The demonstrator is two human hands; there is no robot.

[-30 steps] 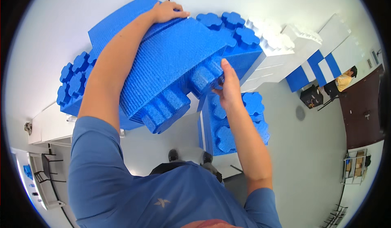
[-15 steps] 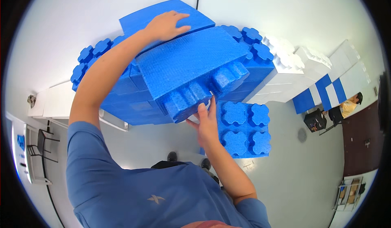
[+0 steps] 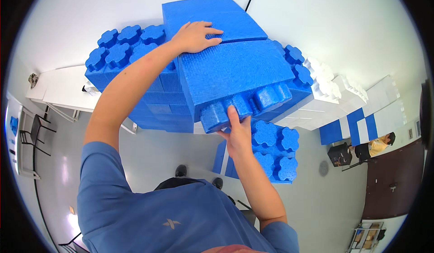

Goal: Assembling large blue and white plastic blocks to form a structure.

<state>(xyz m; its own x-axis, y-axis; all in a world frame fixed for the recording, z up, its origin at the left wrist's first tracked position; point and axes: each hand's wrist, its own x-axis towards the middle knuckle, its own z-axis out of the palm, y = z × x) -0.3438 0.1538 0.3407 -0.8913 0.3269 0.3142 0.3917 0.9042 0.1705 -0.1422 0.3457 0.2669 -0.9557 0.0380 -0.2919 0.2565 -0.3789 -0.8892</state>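
A large blue foam building block (image 3: pixel 235 70) lies on its side on top of a stack, its rounded studs facing me. My left hand (image 3: pixel 196 37) rests flat on the blue surface by the seam where this block meets another blue block (image 3: pixel 210 18) behind it. The fingers of that hand are stretched out and slightly apart. At the near side my right hand (image 3: pixel 238 137) grips a stud of the block, thumb against its front; the other fingers are partly hidden beneath. Below both lies the stack of blue blocks (image 3: pixel 160 101).
Studded blue blocks (image 3: pixel 118 54) top the stack on the left. White blocks (image 3: pixel 323 79) continue rightward. A separate blue block (image 3: pixel 289 140) stands below my right hand. A white table (image 3: pixel 58 88) is at left. Far right, a person in yellow (image 3: pixel 379 148) sits beside a black bag (image 3: pixel 339 154).
The view has turned, so the blocks sit further right in it. My right thumb has come up onto the front of the stud. My left hand stays on top near the seam.
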